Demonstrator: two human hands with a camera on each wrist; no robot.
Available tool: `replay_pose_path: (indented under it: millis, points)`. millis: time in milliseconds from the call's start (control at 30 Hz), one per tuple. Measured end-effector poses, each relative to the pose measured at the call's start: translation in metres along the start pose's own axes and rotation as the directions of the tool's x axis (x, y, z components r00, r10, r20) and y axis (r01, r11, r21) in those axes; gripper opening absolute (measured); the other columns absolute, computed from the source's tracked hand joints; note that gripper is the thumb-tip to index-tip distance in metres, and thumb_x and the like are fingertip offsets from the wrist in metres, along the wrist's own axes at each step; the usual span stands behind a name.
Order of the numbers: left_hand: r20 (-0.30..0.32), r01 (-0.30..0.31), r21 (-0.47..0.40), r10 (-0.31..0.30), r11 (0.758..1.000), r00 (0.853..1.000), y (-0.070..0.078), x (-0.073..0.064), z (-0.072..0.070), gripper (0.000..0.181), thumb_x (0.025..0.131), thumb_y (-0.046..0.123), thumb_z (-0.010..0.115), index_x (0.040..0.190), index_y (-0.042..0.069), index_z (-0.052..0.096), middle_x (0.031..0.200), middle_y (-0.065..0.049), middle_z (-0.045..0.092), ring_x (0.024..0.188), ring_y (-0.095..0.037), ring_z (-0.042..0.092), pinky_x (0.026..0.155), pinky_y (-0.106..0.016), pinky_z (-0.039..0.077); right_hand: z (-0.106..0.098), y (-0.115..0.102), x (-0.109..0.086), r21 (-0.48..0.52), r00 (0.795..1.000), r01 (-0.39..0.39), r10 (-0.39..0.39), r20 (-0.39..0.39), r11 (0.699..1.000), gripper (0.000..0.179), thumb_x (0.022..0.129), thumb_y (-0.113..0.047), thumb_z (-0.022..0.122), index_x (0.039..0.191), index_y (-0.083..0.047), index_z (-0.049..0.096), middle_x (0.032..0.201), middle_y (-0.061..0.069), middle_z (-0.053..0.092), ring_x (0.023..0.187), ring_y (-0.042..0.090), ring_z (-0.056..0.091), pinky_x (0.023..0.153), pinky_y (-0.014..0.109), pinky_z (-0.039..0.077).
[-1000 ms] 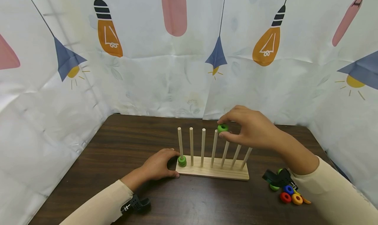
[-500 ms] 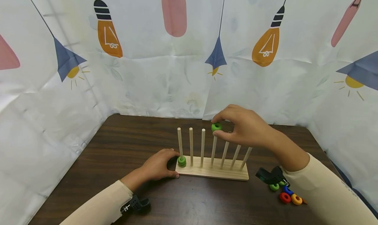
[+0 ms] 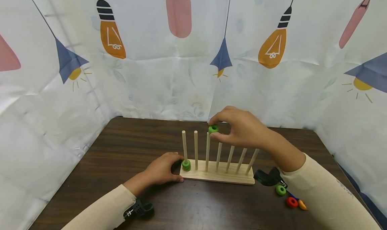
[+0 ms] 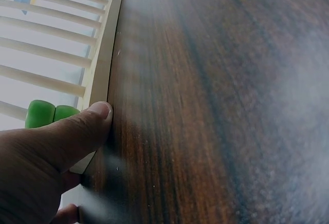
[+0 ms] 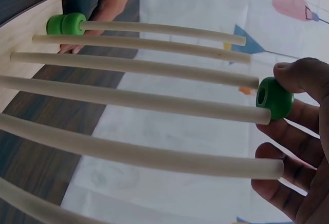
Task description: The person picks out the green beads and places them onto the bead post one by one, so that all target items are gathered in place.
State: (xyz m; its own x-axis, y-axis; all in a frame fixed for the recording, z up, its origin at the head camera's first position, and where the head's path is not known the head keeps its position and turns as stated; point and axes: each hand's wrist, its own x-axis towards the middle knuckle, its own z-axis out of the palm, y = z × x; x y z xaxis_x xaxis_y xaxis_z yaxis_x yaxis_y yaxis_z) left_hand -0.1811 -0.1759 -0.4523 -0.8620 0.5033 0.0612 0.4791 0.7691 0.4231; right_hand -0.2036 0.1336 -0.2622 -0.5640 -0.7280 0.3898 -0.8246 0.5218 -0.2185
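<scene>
A pale wooden base with several upright pegs (image 3: pixel 217 175) stands on the dark table. My left hand (image 3: pixel 161 168) grips its left end, thumb along the front edge, as the left wrist view also shows. Two green rings (image 3: pixel 186 165) are stacked at the bottom of the leftmost peg. Up at peg-top height, my right hand (image 3: pixel 242 127) pinches another green ring (image 3: pixel 213 129) between thumb and fingers. In the head view this ring overlaps the top of the third peg from the left. The right wrist view shows the held ring (image 5: pixel 275 98) near the peg tips, its hole facing them.
Loose rings lie on the table at the right, partly hidden by the right sleeve: a green ring (image 3: pixel 281 190), a red ring (image 3: pixel 291 202) and an orange ring (image 3: pixel 302 204). A bit of blue shows there too. A printed white sheet (image 3: pixel 151 89) hangs behind the table (image 3: pixel 136 136).
My right hand has moved left along the peg tops with the green ring, from about the fourth peg to the third. The left hand has stayed put on the base.
</scene>
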Motion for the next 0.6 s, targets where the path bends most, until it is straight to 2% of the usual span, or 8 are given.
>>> replay_pose_path:
  millis: [300,600]
  points:
    - [-0.001,-0.001,-0.005,0.001,1.000,1.000,0.002,0.000,-0.001,0.067,0.074,0.039,0.093,0.130,0.012,0.066,0.134,-0.011,0.064,0.133,-0.036,0.052,0.107,-0.054,0.045,0.005,-0.003,0.005,0.010,1.000,-0.011,0.011,0.018,1.000,0.024,0.090,-0.032,0.080,0.111,-0.021,0.075,0.098,-0.014,0.064,0.093,0.007,0.059,0.074,0.033,0.053]
    - [0.002,0.004,-0.011,-0.004,1.000,1.000,0.002,0.001,-0.001,0.067,0.075,0.039,0.093,0.130,0.012,0.066,0.136,-0.013,0.062,0.135,-0.037,0.050,0.107,-0.056,0.044,0.008,-0.005,0.012,0.010,1.000,-0.005,0.004,0.029,1.000,0.023,0.090,-0.033,0.079,0.111,-0.023,0.075,0.101,-0.016,0.066,0.097,0.005,0.059,0.078,0.033,0.053]
